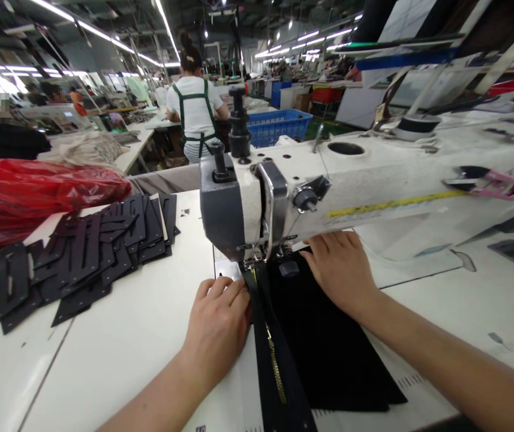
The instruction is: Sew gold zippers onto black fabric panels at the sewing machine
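Note:
A black zipper (275, 366) with brass-coloured teeth lies lengthwise over a piece of black fabric (328, 342). Its far end runs under the presser foot of a white sewing machine (257, 240). My left hand (218, 318) is curled against the zipper's left edge just in front of the foot, fingers closed on the tape and thumb hidden. To the right of the needle area, my right hand (340, 267) rests on the far part of the fabric with fingers extended, fingertips partly behind the machine head.
Flat black slotted pieces (90, 246) lie in a pile at left, beside a red plastic bag (50, 192). Pink-handled thread snips (499, 182) lie on the machine arm. Beyond are a blue basket (279, 123) and a person in a green apron (195, 108).

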Available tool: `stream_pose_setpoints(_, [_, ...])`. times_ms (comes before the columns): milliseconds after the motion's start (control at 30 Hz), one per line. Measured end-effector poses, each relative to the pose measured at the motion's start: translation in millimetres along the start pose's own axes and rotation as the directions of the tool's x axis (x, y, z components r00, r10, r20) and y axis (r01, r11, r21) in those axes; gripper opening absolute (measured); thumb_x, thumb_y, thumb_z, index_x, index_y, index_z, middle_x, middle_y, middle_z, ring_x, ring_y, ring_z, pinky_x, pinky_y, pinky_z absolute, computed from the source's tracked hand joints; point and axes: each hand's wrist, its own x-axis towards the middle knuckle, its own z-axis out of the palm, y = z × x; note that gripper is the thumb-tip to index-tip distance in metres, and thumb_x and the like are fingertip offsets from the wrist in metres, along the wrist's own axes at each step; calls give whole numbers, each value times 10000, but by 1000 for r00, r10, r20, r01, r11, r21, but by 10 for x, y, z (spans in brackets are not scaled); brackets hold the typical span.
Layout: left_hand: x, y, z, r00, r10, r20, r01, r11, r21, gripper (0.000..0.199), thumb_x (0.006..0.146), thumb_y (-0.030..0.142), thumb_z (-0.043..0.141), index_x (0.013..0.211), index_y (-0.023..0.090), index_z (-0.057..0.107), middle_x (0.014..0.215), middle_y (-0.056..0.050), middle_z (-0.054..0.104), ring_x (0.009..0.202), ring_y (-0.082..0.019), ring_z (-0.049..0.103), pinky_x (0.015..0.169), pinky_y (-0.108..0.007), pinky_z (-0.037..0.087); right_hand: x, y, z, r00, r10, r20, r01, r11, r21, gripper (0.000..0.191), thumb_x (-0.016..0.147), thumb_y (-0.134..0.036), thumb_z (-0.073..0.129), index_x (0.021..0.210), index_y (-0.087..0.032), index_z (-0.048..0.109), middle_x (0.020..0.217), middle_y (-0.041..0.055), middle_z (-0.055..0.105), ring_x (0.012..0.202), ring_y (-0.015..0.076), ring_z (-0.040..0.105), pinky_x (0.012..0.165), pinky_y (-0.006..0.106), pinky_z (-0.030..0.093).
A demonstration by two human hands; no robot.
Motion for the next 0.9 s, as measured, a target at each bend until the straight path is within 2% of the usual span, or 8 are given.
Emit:
stream_pose_setpoints(100, [-46, -25, 44, 994, -65, -91, 62, 997, -36, 156, 810, 121, 466, 943, 114, 547, 1016, -120, 605, 911, -246, 551, 777, -430, 453, -98, -257, -79, 974, -203, -97, 222, 940, 260, 228, 891, -179, 388, 929, -126, 606, 935, 140, 630, 915, 265, 555, 815, 427, 444])
stream_pose_setpoints(167, [-70, -53, 83, 991, -37, -127, 33, 999, -37, 243, 810, 108, 458, 1043, 78, 520, 1082, -156, 588, 1003, -260, 542, 846, -457, 452, -164, -405, -48, 963, -260, -75, 266, 860, 435, 271, 897, -178, 371, 1040, -126, 595, 1045, 128, 622, 1031, 244, 538, 904, 413, 446])
stream_pose_setpoints(233, [-82, -85, 113, 993, 48, -104, -51, 998, -25, 288, 817, 77, 426, 1090, 80, 516, 1127, -162, 585, 1069, -260, 532, 903, -475, 439, -210, -484, 19, 961, -275, -41, 258, 826, 502, 332, 895, -150, 344, 1144, -98, 557, 1140, 142, 589, 1133, 241, 490, 969, 426, 419])
stream_pose_setpoints(367, [-61, -149, 133, 978, 191, -86, -193, 981, -16, 255, 842, 77, 415, 1048, 89, 564, 1114, -161, 606, 1072, -252, 552, 908, -439, 472, -222, -470, 98, 950, -312, -23, 283, 825, 490, 369, 897, -130, 312, 1180, -51, 536, 1211, 174, 545, 1186, 251, 452, 989, 447, 407])
stream_pose_setpoints(500, [-17, -181, 124, 957, 271, -104, -277, 960, -49, 248, 844, 58, 403, 1017, 75, 580, 1049, -146, 632, 1015, -240, 583, 878, -414, 505, -181, -404, 81, 932, -359, -47, 337, 816, 470, 377, 906, -133, 295, 1167, 3, 530, 1213, 190, 541, 1185, 255, 456, 1000, 429, 401])
stream_pose_setpoints(700, [10, -151, 118, 956, 272, -113, -284, 953, -109, 218, 839, 63, 435, 988, 78, 592, 978, -136, 639, 966, -230, 595, 875, -433, 509, -155, -315, 106, 916, -400, -30, 355, 774, 525, 343, 904, -149, 335, 1175, -63, 528, 1209, 164, 549, 1182, 221, 466, 982, 403, 428])
stream_pose_setpoints(900, [14, -132, 111, 964, 242, -113, -254, 960, -118, 227, 847, 73, 422, 992, 104, 593, 974, -118, 637, 966, -222, 595, 877, -421, 508, -152, -285, 135, 912, -409, -31, 361, 764, 535, 339, 904, -152, 334, 1169, -52, 521, 1215, 181, 541, 1171, 223, 478, 962, 400, 445])
